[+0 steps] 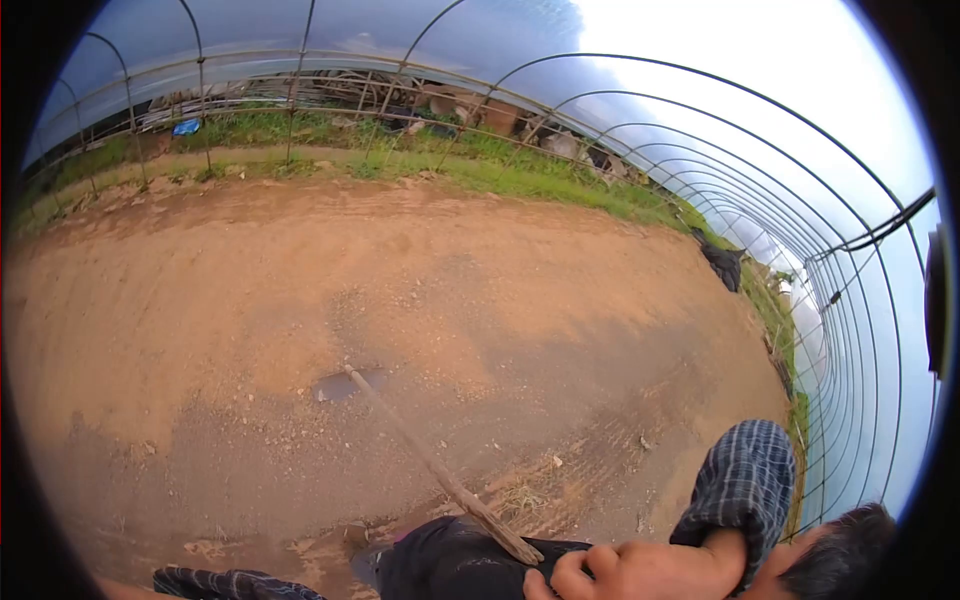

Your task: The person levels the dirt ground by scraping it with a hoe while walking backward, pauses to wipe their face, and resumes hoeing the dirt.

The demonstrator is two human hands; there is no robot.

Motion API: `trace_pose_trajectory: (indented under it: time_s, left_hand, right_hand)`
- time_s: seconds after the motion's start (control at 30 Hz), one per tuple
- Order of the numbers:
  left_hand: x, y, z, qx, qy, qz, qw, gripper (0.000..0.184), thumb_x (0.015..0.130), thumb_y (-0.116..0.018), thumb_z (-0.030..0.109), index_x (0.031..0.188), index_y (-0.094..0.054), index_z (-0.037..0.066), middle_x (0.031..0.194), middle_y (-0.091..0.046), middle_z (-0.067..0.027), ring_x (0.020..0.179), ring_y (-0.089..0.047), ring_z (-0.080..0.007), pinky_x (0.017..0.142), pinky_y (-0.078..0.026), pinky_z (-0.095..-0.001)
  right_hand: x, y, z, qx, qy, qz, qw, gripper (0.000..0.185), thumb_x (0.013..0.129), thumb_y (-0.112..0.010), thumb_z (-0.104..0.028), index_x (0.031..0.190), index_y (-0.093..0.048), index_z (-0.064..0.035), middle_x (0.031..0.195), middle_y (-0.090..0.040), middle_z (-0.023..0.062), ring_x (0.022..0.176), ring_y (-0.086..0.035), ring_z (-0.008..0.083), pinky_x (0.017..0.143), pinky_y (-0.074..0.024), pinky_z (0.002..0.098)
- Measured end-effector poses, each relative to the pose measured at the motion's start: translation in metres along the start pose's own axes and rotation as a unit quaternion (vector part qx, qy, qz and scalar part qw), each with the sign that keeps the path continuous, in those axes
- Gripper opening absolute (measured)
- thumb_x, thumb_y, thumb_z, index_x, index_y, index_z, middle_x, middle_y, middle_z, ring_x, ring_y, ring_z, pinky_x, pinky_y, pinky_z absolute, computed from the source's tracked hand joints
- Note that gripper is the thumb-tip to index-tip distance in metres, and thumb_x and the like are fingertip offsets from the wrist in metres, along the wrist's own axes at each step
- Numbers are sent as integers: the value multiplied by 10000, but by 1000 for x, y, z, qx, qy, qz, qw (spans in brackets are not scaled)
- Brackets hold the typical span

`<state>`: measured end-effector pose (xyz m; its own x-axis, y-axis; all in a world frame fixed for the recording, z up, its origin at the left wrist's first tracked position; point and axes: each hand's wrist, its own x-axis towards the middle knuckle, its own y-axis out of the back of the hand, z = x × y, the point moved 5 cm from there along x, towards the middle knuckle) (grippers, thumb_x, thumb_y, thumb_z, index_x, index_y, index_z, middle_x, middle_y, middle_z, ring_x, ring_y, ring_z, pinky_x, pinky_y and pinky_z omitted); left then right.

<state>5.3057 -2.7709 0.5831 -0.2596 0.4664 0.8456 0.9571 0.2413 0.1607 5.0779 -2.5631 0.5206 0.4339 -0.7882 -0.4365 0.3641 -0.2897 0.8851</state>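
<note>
Though roomy around pole [447, 481], grass [500, 180] beyond

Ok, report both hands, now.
Left hand: cannot be told; almost wholly out of frame.
Right hand: fingers curled near the end of the wooden pole; grip cannot be told.

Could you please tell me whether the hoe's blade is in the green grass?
No, the hoe's blade shows against bare brown soil, with more soil between it and the green grass.
</note>
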Motion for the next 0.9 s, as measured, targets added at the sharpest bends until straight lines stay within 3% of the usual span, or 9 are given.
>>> trace_pose_trajectory:
  time_s: [0.13, 0.37, 0.4, 0.5, 0.53, 0.57, 0.8, 0.87, 0.9]
  left_hand:
    - [1, 24, -2, 28, 9, -70, 997, 577, 803, -348, 533, 1151, -343, 72, 970, -497, -21, 1007, -439, -203, 948, -298, -397]
    - [9, 32, 4, 35, 21, -110, 993, 586, 796, -351, 543, 1141, -348, 69, 964, -496, -21, 1003, -439, -203, 948, -295, -395]
    - [8, 32, 4, 34, 23, -111, 993, 587, 795, -352, 544, 1140, -348, 69, 963, -496, -21, 1002, -439, -203, 948, -294, -395]
    - [8, 26, 2, 32, 25, -110, 993, 591, 792, -353, 549, 1136, -350, 68, 960, -496, -20, 1000, -439, -202, 948, -293, -394]
    - [9, 23, 0, 28, 23, -109, 993, 592, 791, -353, 550, 1134, -351, 67, 959, -496, -20, 999, -440, -202, 948, -293, -394]
    - [10, 18, -2, 23, 20, -108, 994, 594, 790, -354, 552, 1133, -352, 67, 958, -495, -20, 998, -440, -202, 948, -292, -393]
    - [13, -18, -9, -18, 13, -95, 995, 603, 783, -357, 562, 1123, -356, 64, 952, -494, -20, 993, -440, -202, 948, -290, -391]
    - [15, -26, -11, -25, 8, -93, 995, 606, 781, -358, 565, 1121, -357, 63, 950, -494, -20, 992, -440, -201, 948, -289, -391]
    - [15, -30, -12, -30, 7, -93, 995, 607, 780, -358, 566, 1119, -358, 63, 949, -494, -20, 991, -440, -201, 948, -288, -391]
  right_hand:
    - [-5, 27, 7, -47, -69, -9, 996, 355, 684, -564, -156, 972, -498, 41, 668, -489, 86, 524, -486, 165, 400, -383, 259]
    - [-13, 43, 30, -137, -270, -61, 951, 406, 691, -594, -181, 1037, -494, 8, 703, -499, 97, 539, -489, 171, 403, -378, 270]
    - [-18, 42, 37, -142, -309, -43, 940, 458, 649, -657, -229, 1023, -499, -18, 727, -509, 93, 571, -506, 206, 440, -395, 301]
    - [-45, 38, 60, -70, -360, -39, 930, 478, 611, -682, -223, 1003, -496, -24, 741, -515, 87, 584, -515, 228, 468, -406, 302]
    - [-52, 39, 66, -59, -337, -25, 939, 436, 645, -660, -260, 968, -507, -11, 706, -509, 85, 575, -533, 208, 382, -369, 278]
    - [-58, 42, 72, -55, -340, -26, 938, 436, 645, -660, -260, 968, -507, -11, 706, -509, 85, 575, -533, 208, 382, -369, 278]
    - [-85, 42, 71, 67, -364, -107, 923, 432, 640, -665, -269, 975, -513, -44, 741, -530, 68, 611, -536, 223, 515, -388, 323]
    - [-71, 41, 55, 46, -272, -103, 956, 393, 612, -670, -276, 907, -556, -42, 663, -531, 60, 523, -524, 201, 454, -357, 317]
    - [-70, 44, 54, 49, -273, -104, 955, 393, 612, -670, -276, 907, -556, -42, 663, -531, 60, 523, -524, 201, 454, -357, 317]
